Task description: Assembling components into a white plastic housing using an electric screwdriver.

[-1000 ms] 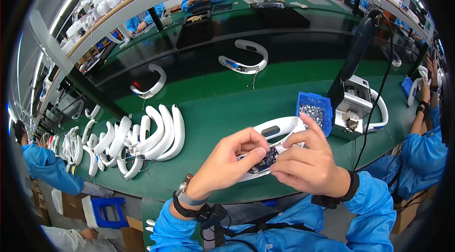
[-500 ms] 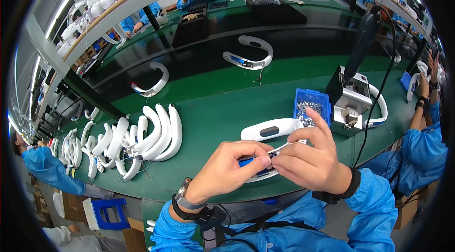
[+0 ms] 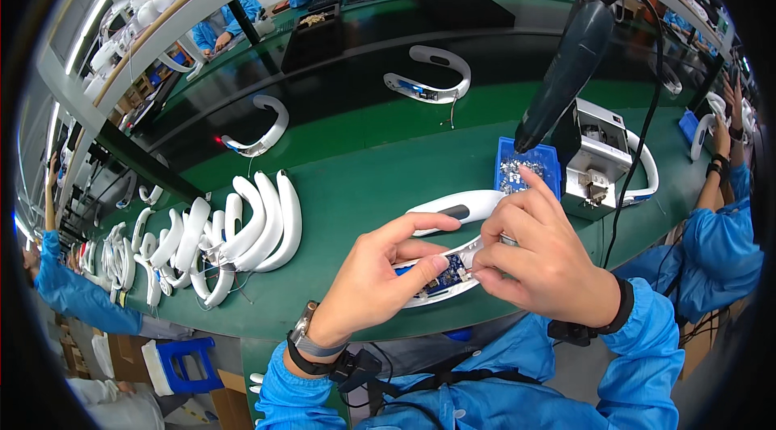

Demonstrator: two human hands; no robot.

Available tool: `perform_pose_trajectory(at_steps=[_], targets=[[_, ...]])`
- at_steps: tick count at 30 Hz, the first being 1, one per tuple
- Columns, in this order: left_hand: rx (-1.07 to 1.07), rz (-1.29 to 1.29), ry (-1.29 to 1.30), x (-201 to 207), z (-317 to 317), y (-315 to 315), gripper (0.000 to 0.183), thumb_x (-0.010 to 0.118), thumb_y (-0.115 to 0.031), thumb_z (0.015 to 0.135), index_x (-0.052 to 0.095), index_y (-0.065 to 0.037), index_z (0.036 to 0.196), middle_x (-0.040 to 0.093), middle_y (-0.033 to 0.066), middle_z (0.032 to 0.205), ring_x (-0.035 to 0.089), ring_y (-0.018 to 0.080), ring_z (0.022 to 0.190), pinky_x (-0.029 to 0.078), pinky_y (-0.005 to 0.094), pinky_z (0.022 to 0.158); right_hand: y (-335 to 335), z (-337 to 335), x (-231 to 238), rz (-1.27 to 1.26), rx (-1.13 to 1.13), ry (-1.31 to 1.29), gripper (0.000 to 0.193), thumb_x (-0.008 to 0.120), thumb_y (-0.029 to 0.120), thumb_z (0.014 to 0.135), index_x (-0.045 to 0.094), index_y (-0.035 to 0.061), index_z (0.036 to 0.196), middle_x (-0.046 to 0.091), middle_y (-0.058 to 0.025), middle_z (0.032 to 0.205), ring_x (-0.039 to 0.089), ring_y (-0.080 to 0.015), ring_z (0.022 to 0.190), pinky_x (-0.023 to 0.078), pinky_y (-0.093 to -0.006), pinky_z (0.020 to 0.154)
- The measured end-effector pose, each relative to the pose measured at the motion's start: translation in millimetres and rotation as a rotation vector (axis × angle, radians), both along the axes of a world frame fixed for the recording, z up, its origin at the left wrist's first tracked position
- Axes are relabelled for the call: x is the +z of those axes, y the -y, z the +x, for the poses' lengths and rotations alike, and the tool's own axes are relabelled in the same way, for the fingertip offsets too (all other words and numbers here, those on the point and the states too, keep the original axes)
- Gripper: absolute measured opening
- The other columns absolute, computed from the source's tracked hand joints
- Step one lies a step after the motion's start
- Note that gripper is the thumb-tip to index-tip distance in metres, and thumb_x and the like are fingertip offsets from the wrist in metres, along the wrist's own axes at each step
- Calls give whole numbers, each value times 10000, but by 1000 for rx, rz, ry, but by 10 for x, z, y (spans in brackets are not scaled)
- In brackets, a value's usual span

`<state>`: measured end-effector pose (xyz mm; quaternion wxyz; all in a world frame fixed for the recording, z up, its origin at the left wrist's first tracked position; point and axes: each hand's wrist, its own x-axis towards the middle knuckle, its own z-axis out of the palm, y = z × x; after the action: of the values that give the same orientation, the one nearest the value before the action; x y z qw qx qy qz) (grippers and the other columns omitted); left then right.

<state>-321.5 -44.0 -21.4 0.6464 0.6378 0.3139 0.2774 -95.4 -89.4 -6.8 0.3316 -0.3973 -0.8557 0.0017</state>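
Note:
My left hand [image 3: 380,280] holds a white curved shell [image 3: 454,291], its thumb over the blue circuit board [image 3: 440,278] inside and its index finger raised. At the shell's right end, the thumb and fingers of my right hand [image 3: 546,264] are pinched together. What lies in that pinch is too small to make out. Just beyond my hands rests another white curved piece with a dark oval inset [image 3: 458,212]. A blue bin [image 3: 529,157] of small metal parts sits past my right fingertips.
A dark electric screwdriver [image 3: 566,66] hangs over the bin beside a metal box-shaped device [image 3: 596,163] with a black cable. White curved shells [image 3: 263,224] are heaped at left. Two more [image 3: 271,127] lie on the far strip of the bench. Co-workers in blue sit around.
My left fingers have loosened and spread, uncovering more of the circuit board. The thin white strip between my hands no longer shows. The hanging screwdriver has swung left over the bin.

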Motion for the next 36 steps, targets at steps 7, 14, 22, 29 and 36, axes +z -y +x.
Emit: perform_pose_trajectory(at_steps=[7,14,22,29,36], targets=[[6,-13,14,-20,15,-2,377,598,-10,961,504,33,1324,726,180,1045,668,136,975,538,265,854,-5,22,-91,10,31,4,195,796,87,655,660,93,795,576,-22,903,580,-244,933,366,-601,1090],[-13,171,-28,-65,14,-11,233,648,-46,938,639,54,1148,727,139,1050,666,142,953,536,294,861,1,60,-40,50,21,-23,206,802,87,646,661,95,796,588,-11,878,590,-237,900,376,-599,1085],[-16,281,-105,-20,52,1,138,739,-101,878,744,22,942,722,136,1052,669,162,913,528,285,817,3,-50,-78,132,-7,-103,192,809,131,670,679,109,810,613,-11,861,606,-225,881,399,-583,1068],[35,334,-148,3,39,33,170,768,-127,841,745,0,952,733,133,1002,700,190,905,543,297,799,17,-45,23,-141,-22,-135,173,798,95,681,684,117,810,611,2,850,595,-234,902,402,-580,1072],[75,100,34,-1,71,23,374,656,-38,925,567,44,1279,717,154,1073,675,144,965,536,266,848,20,66,-42,-25,-35,-43,165,809,88,660,688,109,770,603,14,853,590,-219,905,424,-584,1056]])
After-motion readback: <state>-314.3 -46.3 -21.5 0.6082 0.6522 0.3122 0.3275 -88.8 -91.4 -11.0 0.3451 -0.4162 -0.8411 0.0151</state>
